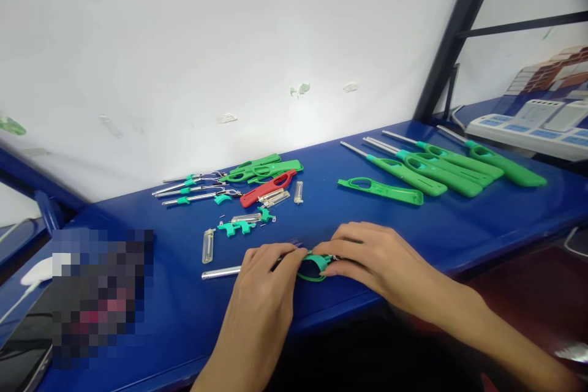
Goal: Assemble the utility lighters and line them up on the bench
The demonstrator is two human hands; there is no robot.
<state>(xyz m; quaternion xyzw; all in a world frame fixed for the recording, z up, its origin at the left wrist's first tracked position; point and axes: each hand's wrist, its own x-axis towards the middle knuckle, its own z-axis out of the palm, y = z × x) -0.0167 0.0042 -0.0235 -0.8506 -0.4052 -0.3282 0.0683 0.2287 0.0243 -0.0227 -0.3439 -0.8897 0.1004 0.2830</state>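
Observation:
Near the front edge of the blue table lies a partly built gas lighter (pixel 309 278), with a green open housing, a teal trigger and a metal tube (pixel 221 272) pointing left. My left hand (pixel 267 278) is closed around the tube end of the housing, covering part of it. From the right, my right hand (pixel 367 252) pinches the lighter by the trigger, thumb below and fingers above. Just behind sit loose teal triggers (pixel 236 228) and a clear fuel tank (pixel 208 246). The far end of the housing is hidden under my right fingers.
Behind are metal tubes with wires (pixel 197 197), green housing halves (pixel 275 170), a red housing (pixel 269 188) and clear tanks (pixel 274 198). A green half shell (pixel 381 191) and several assembled lighters (pixel 441 173) lie right. A power strip (pixel 528 131) stands beyond the frame post (pixel 452 30).

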